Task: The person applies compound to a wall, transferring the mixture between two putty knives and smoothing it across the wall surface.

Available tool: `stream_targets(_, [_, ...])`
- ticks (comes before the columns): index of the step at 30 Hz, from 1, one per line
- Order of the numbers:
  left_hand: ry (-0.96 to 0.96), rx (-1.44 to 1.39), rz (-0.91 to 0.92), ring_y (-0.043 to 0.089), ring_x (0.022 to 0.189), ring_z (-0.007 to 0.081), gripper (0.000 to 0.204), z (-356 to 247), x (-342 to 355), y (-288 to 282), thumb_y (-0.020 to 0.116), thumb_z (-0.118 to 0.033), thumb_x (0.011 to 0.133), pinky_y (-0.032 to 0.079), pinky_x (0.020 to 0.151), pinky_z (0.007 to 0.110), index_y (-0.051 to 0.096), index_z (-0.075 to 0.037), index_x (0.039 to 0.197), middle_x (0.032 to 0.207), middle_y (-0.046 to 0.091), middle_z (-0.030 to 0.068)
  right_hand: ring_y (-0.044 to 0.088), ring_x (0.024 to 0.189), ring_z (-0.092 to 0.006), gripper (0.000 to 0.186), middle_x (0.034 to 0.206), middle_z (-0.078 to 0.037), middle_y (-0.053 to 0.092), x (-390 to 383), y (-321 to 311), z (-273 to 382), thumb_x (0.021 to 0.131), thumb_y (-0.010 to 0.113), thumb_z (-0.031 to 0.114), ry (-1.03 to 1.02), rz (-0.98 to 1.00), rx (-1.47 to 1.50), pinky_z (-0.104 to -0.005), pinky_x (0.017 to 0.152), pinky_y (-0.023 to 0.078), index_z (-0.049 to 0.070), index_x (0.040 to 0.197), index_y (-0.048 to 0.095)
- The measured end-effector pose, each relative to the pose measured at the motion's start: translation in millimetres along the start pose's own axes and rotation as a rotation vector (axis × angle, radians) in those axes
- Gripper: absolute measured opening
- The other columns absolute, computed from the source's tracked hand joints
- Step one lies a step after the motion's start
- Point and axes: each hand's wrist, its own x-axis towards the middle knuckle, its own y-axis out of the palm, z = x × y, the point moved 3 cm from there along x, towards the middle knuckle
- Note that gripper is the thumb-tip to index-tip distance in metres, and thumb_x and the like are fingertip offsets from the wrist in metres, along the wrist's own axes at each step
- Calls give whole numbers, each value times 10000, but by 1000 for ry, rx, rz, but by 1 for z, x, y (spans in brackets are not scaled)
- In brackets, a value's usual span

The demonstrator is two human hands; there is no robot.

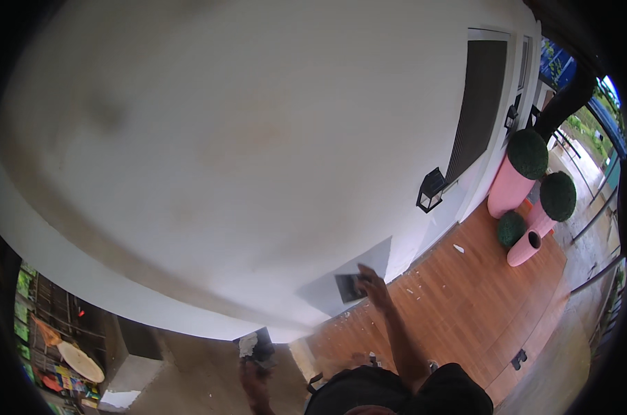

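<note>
My right hand (376,287) grips a flat, dark scraper (349,288), its blade against the lower part of a white wall (223,159). Around the blade, a grey patch with straight edges (320,285) shows on the wall; whether it is shadow or fresh coating I cannot tell. Low beside the wall's bottom corner, my left hand (255,382) is closed round a second dark, flat blade (264,349), somewhat blurred. A lump of white paste (248,344) sits on that blade. The fingers of my left hand are partly hidden.
A black lantern (431,191) juts from the wall beside a dark window (481,97). Pink planters (507,187) with round green shrubs stand at the right. White crumbs lie on the wood-look floor (465,297). A grey block (135,366) stands at the lower left.
</note>
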Motion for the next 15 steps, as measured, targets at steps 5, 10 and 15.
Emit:
stream_targets(5, [-43, 28, 34, 546, 677, 83, 370, -32, 3, 36, 498, -265, 1000, 495, 599, 251, 508, -73, 1316, 888, 590, -7, 51, 1504, -377, 128, 1598, -167, 229, 68, 124, 333, 846, 658, 177, -1048, 308, -516, -543, 1196, 149, 60, 890, 684])
stream_targets(10, [24, -36, -48, 539, 664, 69, 370, -7, 17, 1, 508, -250, 991, 464, 563, 240, 512, -71, 1314, 976, 629, 20, -42, 1509, -332, 279, 1631, -121, 130, 125, 175, 418, 894, 632, 242, -1257, 142, -557, -463, 1217, -25, 33, 1074, 675])
stream_targets(15, [-278, 143, -73, 548, 1062, 189, 450, 18, 7, -40, 485, -413, 1009, 431, 889, 313, 577, -22, 1213, 1176, 601, 65, -63, 1501, -362, 414, 1617, -205, 94, 145, 147, 406, 877, 619, 247, -1145, 111, -341, -477, 1211, -36, 12, 1217, 601])
